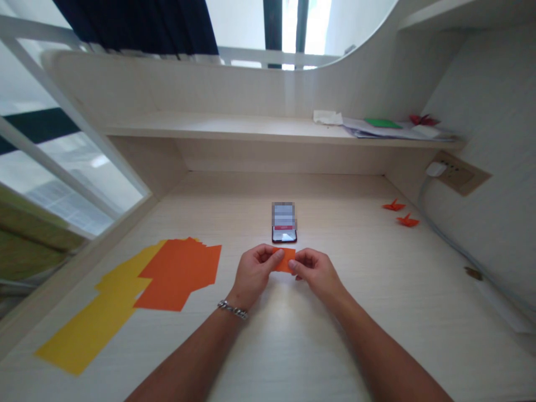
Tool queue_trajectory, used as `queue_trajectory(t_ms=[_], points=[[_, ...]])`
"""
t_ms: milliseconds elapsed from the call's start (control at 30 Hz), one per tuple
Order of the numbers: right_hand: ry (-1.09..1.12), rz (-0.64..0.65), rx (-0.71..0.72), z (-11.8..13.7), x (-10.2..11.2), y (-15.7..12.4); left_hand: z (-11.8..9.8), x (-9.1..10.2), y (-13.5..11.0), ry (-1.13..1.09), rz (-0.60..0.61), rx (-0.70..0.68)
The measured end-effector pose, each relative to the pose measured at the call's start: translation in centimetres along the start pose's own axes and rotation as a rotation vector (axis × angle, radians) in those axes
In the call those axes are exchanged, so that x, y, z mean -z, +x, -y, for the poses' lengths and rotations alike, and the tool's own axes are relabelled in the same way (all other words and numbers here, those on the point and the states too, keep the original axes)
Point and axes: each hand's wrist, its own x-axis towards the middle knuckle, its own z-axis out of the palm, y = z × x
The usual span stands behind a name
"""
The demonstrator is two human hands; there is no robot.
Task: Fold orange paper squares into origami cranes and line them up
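Observation:
A small folded square of orange paper is held between my two hands, just above the desk. My left hand is closed on its left edge, thumb on the front face. On the right edge, my right hand pinches the same paper between thumb and fingers. The fingers behind the paper are partly hidden. Right beyond my hands a phone lies with its screen lit. To the left, overlapping orange sheets rest partly over yellow sheets.
Two folded orange paper cranes sit at the right of the desk, near a grey cable that runs from a wall socket. Above the back, a shelf carries papers, a green sheet and a red folded piece.

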Motion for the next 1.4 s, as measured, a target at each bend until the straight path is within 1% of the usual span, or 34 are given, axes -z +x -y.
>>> queue_trajectory(t_ms=[100, 267, 400, 533, 700, 833, 900, 967, 1100, 1167, 1267, 1400], points=[[0.059, -0.034, 0.012, 0.07, -0.06, 0.03, -0.13, 0.02, -0.05, 0.022, 0.009, -0.007], [0.168, -0.037, -0.023, 0.0, -0.1, 0.14, -0.05, 0.01, -0.16, 0.041, 0.025, -0.018], [0.173, -0.064, 0.01, -0.07, -0.07, 0.24, 0.0, -0.1, -0.22, 0.066, 0.031, -0.014], [0.196, -0.067, -0.026, -0.07, -0.16, 0.26, 0.14, -0.12, -0.19, 0.085, 0.018, -0.021], [0.165, -0.093, 0.02, 0.04, 0.01, 0.26, 0.54, 0.04, -0.04, 0.077, 0.055, -0.02], [0.166, -0.105, -0.039, 0.15, 0.03, 0.26, 0.8, 0.14, 0.08, 0.059, 0.069, -0.027], [0.18, -0.107, -0.084, 0.1, -0.1, 0.27, 0.85, 0.15, 0.11, 0.052, 0.063, -0.023], [0.192, -0.11, -0.098, -0.01, -0.22, 0.29, 0.85, 0.1, 0.12, 0.049, 0.05, -0.015], [0.152, -0.137, -0.031, -0.26, -0.14, 0.39, 0.71, -0.12, 0.11, -0.029, 0.061, 0.039], [0.107, -0.145, -0.023, -0.37, -0.01, 0.46, 0.61, -0.21, 0.11, -0.063, 0.062, 0.065], [0.068, -0.154, -0.031, -0.53, 0.15, 0.53, 0.51, -0.22, 0.11, -0.033, 0.048, 0.075], [-0.003, -0.19, 0.045, -0.67, 0.12, 0.58, 0.51, -0.09, 0.1, 0.032, 0.068, 0.071]])
